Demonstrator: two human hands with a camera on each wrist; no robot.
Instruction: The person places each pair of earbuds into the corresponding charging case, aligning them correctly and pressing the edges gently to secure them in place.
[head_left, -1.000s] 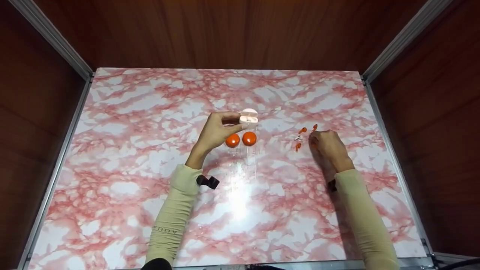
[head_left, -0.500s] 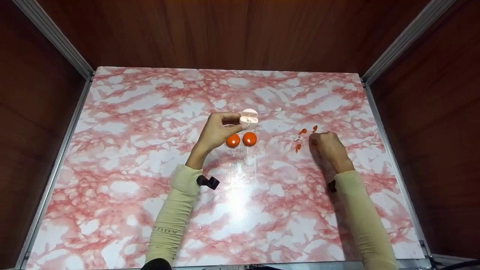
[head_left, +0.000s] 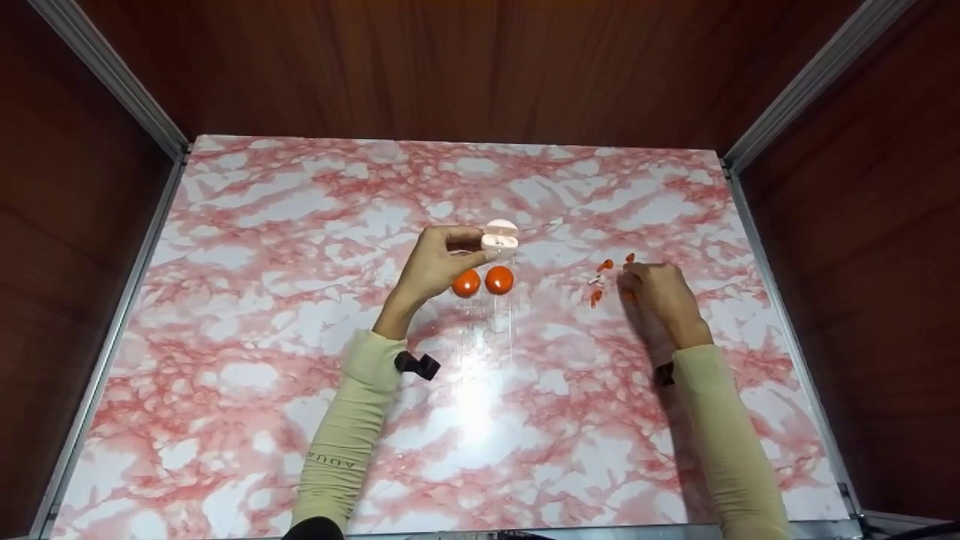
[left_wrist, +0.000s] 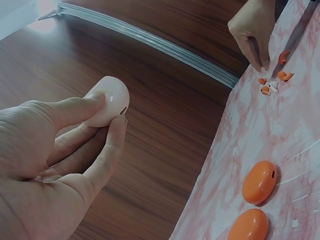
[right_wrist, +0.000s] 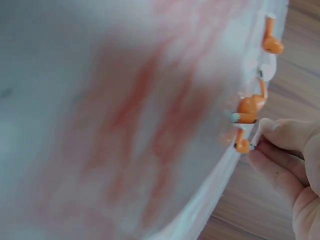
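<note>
My left hand point(head_left: 433, 262) holds a white earbud case point(head_left: 500, 244) above the table, lid raised and the two-welled inside facing up. From the left wrist view, thumb and fingers grip the rounded shell of this case point(left_wrist: 114, 100). Over on the right, my right hand point(head_left: 664, 292) pinches a white earbud point(right_wrist: 258, 134) between thumb and fingertips, low over the table. Around those fingertips lie several orange earbuds point(head_left: 605, 265) and another white earbud point(head_left: 595, 280). One orange earbud point(head_left: 631, 296) is partly hidden by the right hand.
Two closed orange cases point(head_left: 499, 280) sit side by side just below the white case. The pink-and-white marbled tabletop point(head_left: 300, 300) is enclosed by dark wood-grain panels point(head_left: 450, 67) with metal edging at the back and sides.
The right hand's fingertips have lifted slightly at the earbuds, while its forearm stays nearly in place. The left hand keeps holding the opened white case with hardly any movement.
</note>
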